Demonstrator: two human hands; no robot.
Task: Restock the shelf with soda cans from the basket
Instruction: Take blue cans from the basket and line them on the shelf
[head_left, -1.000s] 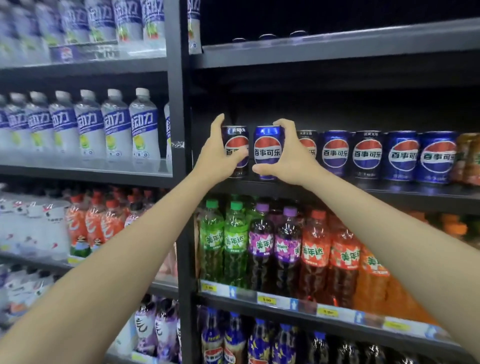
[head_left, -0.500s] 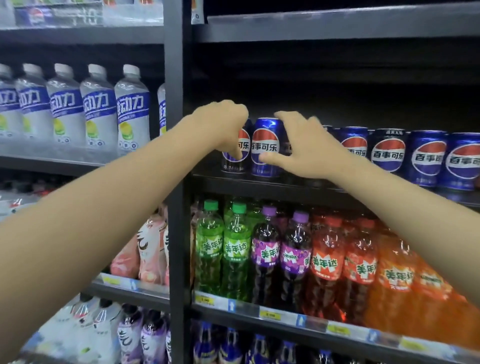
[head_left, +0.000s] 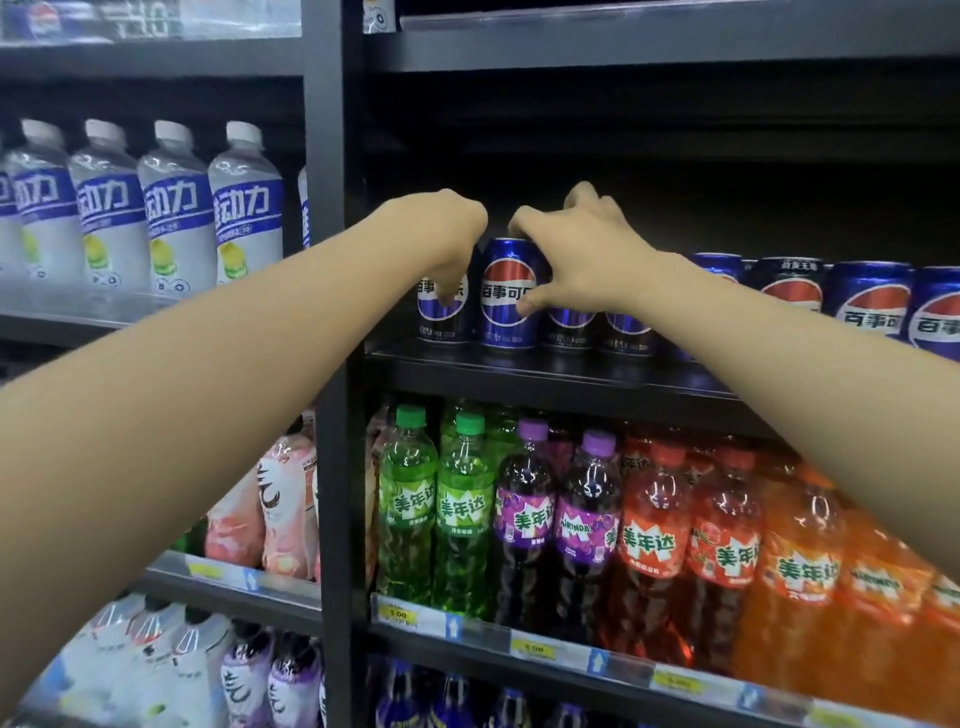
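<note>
A row of blue and black Pepsi cans stands on the dark shelf (head_left: 545, 371). My left hand (head_left: 447, 234) reaches over the leftmost black can (head_left: 441, 317), fingers curled down around its top and front. My right hand (head_left: 576, 254) grips the blue can (head_left: 506, 306) beside it from above, thumb on its front, fingers over the lid. More cans (head_left: 867, 301) continue to the right. The basket is out of view.
Green, purple and orange soda bottles (head_left: 524, 519) fill the shelf below. White bottles (head_left: 176, 208) with blue labels stand on the left shelf. A black upright post (head_left: 327, 208) divides the two bays. Above the cans the bay is dark and open.
Both hands have shifted from the cans' sides to their tops, fingers curling over the lids. The view has tilted down and moved closer to the shelf.
</note>
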